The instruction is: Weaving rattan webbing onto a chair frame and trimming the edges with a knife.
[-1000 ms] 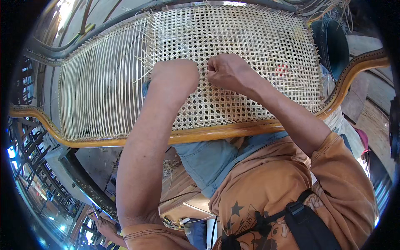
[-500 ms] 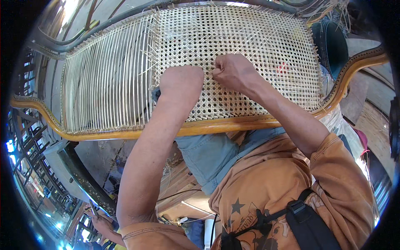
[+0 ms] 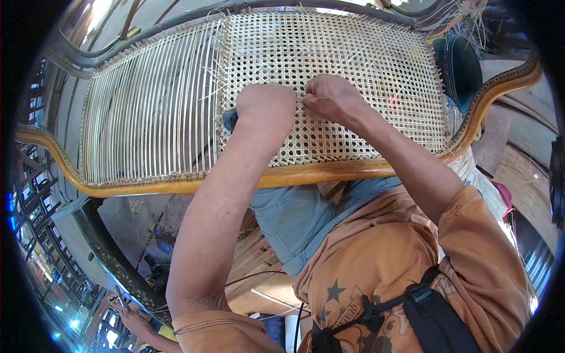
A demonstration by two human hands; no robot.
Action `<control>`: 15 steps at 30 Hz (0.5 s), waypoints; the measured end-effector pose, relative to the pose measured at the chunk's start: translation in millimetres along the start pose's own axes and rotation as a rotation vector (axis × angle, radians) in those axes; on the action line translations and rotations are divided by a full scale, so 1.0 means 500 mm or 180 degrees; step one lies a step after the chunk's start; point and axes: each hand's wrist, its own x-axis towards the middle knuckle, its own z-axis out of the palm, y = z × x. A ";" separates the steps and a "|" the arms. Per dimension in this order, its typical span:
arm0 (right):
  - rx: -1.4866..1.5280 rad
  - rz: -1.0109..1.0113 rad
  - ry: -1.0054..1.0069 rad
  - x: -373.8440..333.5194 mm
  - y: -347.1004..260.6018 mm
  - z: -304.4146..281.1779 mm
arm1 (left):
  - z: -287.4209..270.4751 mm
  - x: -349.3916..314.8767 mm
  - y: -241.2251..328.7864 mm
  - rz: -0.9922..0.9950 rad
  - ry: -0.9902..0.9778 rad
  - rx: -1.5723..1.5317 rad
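A pale cane panel is stretched across a curved wooden frame in front of me. My left hand is closed in a fist over the woven part, knuckles up. From its outer side pokes the end of a dark blue-grey object, handle-like; the rest is hidden in the fist. Just right of it, my right hand is closed with thumb and fingers pinched together low over the mesh. What it pinches cannot be made out. A narrow gap separates the two hands.
On the left, long parallel cane strands span the frame without cross weaving. Loose strand ends stick out along the weave's left edge. A dark bucket-like container stands beyond the right end. At lower left, another person's hand shows.
My left hand has shifted slightly right and up, nearer my right hand, with the dark object moving along. My right hand stays nearly in place. The view has shifted slightly.
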 end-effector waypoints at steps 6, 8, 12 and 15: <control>-0.0452 -0.0265 0.0193 0.014 -0.004 0.018 | 0.003 0.006 -0.026 -0.0120 -0.0228 -0.0350; -0.0645 -0.0482 0.0395 0.008 -0.006 0.027 | -0.009 0.023 -0.019 -0.0317 -0.0342 -0.0376; -0.0947 -0.1455 0.1034 0.003 0.025 0.045 | -0.055 0.006 -0.042 -0.0636 -0.0561 -0.0380; -0.0998 -0.1865 0.1149 0.004 0.023 0.046 | -0.033 -0.017 -0.086 -0.0742 -0.0624 -0.0343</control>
